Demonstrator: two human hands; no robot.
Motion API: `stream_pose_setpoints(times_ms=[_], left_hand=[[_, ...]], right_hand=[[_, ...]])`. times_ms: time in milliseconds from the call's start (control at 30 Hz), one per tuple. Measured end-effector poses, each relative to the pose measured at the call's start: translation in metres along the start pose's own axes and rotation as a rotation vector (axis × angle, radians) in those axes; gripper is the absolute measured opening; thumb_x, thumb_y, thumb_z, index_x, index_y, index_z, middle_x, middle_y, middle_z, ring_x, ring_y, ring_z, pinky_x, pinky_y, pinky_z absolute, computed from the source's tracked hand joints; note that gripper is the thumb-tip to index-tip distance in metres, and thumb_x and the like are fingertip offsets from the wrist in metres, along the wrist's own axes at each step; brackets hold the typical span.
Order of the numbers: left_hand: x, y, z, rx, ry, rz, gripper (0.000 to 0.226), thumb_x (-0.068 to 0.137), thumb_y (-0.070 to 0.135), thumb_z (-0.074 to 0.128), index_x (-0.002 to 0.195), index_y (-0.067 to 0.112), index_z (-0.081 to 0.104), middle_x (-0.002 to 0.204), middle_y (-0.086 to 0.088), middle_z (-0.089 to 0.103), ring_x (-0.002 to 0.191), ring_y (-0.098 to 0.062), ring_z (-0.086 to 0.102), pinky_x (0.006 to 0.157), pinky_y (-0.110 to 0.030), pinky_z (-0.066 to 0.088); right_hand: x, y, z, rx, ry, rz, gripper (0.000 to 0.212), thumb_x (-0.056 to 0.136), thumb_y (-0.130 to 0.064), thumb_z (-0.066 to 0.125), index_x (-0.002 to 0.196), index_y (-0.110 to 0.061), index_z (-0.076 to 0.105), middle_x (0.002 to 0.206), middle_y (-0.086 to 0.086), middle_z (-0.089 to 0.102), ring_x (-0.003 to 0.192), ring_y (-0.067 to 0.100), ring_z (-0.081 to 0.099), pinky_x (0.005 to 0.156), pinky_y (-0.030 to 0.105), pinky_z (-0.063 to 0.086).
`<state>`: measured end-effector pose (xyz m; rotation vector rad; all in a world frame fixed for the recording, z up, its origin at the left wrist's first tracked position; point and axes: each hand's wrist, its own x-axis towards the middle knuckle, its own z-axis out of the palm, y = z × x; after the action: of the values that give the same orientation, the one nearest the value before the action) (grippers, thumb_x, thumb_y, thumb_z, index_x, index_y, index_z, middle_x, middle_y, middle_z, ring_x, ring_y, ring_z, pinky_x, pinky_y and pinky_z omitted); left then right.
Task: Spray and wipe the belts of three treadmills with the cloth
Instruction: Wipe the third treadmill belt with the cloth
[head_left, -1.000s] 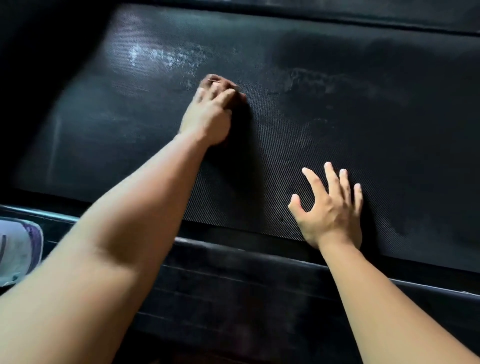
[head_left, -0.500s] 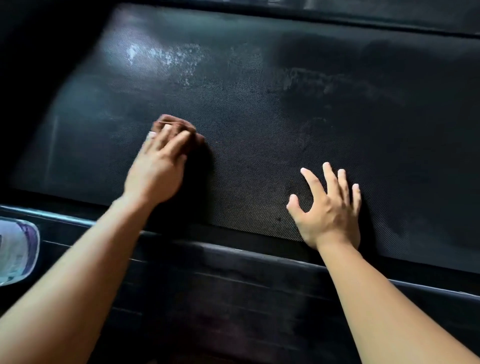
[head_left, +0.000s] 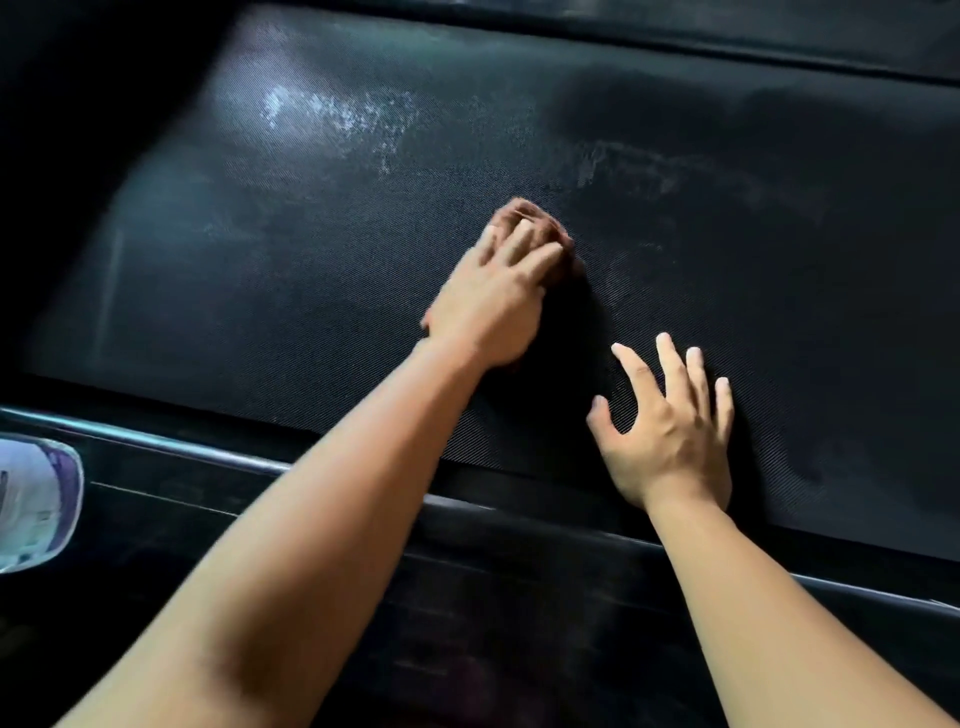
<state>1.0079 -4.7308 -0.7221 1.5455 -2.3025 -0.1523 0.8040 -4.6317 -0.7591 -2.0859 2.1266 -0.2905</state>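
Though bottle (head_left: 36, 504) label blurs, left hand (head_left: 488, 306) presses cloth (head_left: 524, 214).

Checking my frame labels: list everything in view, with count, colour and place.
treadmill belt: one, black, fills the upper frame
spray residue: whitish patches, belt's upper left
cloth: one, brown, bunched on the belt under the left fingers
side rail: one, black with a shiny edge, along the belt's near side
pale object: one, whitish and purple, left edge, cut off
left hand: presses the cloth
right hand: flat on the belt, fingers spread
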Motion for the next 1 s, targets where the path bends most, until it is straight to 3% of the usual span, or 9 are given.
stream_pose_setpoints(times_ms=[100, 167, 233, 367, 467, 533, 767, 867, 1000], left_hand=[[-0.035, 0.013, 0.008, 0.015, -0.131, 0.029, 0.059, 0.09, 0.035, 0.037, 0.141, 0.013, 0.056, 0.151, -0.017, 0.048, 0.148, -0.028, 0.029, 0.123, -0.035, 0.017], [-0.069, 0.003, 0.004, 0.046, -0.232, -0.001, 0.059, 0.094, 0.038, 0.035, 0.151, 0.025, 0.044, 0.163, -0.008, 0.033, 0.154, -0.031, 0.02, 0.122, -0.049, 0.025], [-0.099, -0.017, -0.01, 0.032, -0.227, -0.051, 0.056, 0.095, 0.038, 0.039, 0.15, 0.027, 0.045, 0.162, -0.006, 0.036, 0.152, -0.032, 0.026, 0.12, -0.052, 0.028], [-0.124, -0.067, -0.042, 0.07, -0.109, -0.246, 0.054, 0.096, 0.028, 0.045, 0.149, 0.018, 0.049, 0.159, -0.012, 0.039, 0.15, -0.026, 0.03, 0.125, -0.044, 0.019], [-0.102, -0.09, -0.051, 0.065, -0.089, -0.474, 0.055, 0.101, 0.02, 0.054, 0.154, 0.023, 0.04, 0.165, -0.011, 0.025, 0.155, -0.026, 0.017, 0.126, -0.031, 0.004], [-0.076, -0.091, -0.045, 0.077, -0.07, -0.508, 0.057, 0.102, 0.022, 0.052, 0.156, 0.025, 0.035, 0.167, -0.008, 0.019, 0.156, -0.024, 0.01, 0.125, -0.029, 0.0], [-0.023, 0.0, -0.005, 0.082, -0.11, -0.203, 0.054, 0.098, 0.025, 0.048, 0.151, 0.021, 0.042, 0.164, -0.01, 0.029, 0.155, -0.025, 0.014, 0.126, -0.038, 0.002], [-0.049, 0.028, 0.009, 0.066, -0.163, -0.105, 0.057, 0.095, 0.035, 0.034, 0.15, 0.023, 0.046, 0.162, -0.012, 0.033, 0.153, -0.031, 0.02, 0.125, -0.047, 0.017], [-0.097, 0.01, 0.004, 0.038, -0.176, -0.109, 0.056, 0.095, 0.036, 0.04, 0.149, 0.024, 0.047, 0.161, -0.011, 0.037, 0.153, -0.029, 0.026, 0.123, -0.047, 0.025]], right_hand=[[0.0, 0.0, 0.0, 0.012, 0.004, 0.001, 0.066, 0.084, -0.06, 0.034, 0.147, -0.041, 0.038, 0.163, 0.002, 0.023, 0.152, 0.028, 0.014, 0.122, 0.053, 0.009], [-0.001, -0.001, 0.0, 0.018, 0.014, 0.001, 0.066, 0.084, -0.06, 0.035, 0.146, -0.04, 0.04, 0.163, 0.002, 0.024, 0.151, 0.028, 0.015, 0.122, 0.054, 0.009], [0.0, 0.0, 0.001, 0.023, 0.024, 0.0, 0.065, 0.085, -0.06, 0.037, 0.146, -0.041, 0.04, 0.163, 0.002, 0.025, 0.151, 0.028, 0.016, 0.122, 0.053, 0.009], [-0.001, 0.0, 0.002, 0.031, 0.022, 0.0, 0.064, 0.085, -0.06, 0.038, 0.146, -0.041, 0.039, 0.163, 0.002, 0.024, 0.151, 0.028, 0.016, 0.122, 0.053, 0.008], [0.0, 0.0, 0.002, 0.026, 0.021, -0.002, 0.064, 0.085, -0.06, 0.037, 0.146, -0.041, 0.038, 0.163, 0.003, 0.024, 0.151, 0.028, 0.016, 0.122, 0.053, 0.008], [0.0, 0.0, 0.002, 0.019, 0.012, 0.001, 0.064, 0.085, -0.06, 0.036, 0.147, -0.042, 0.038, 0.163, 0.002, 0.023, 0.151, 0.027, 0.015, 0.122, 0.053, 0.007], [0.0, -0.001, 0.0, 0.016, -0.006, 0.014, 0.067, 0.083, -0.061, 0.032, 0.147, -0.042, 0.037, 0.164, 0.001, 0.022, 0.152, 0.026, 0.013, 0.122, 0.053, 0.006], [0.001, -0.002, -0.002, 0.013, -0.012, 0.012, 0.068, 0.082, -0.061, 0.031, 0.147, -0.041, 0.038, 0.164, 0.001, 0.021, 0.152, 0.027, 0.013, 0.122, 0.052, 0.006], [0.001, -0.001, 0.0, 0.011, -0.013, 0.016, 0.067, 0.083, -0.062, 0.033, 0.147, -0.043, 0.037, 0.164, -0.001, 0.021, 0.152, 0.026, 0.013, 0.122, 0.052, 0.006]])
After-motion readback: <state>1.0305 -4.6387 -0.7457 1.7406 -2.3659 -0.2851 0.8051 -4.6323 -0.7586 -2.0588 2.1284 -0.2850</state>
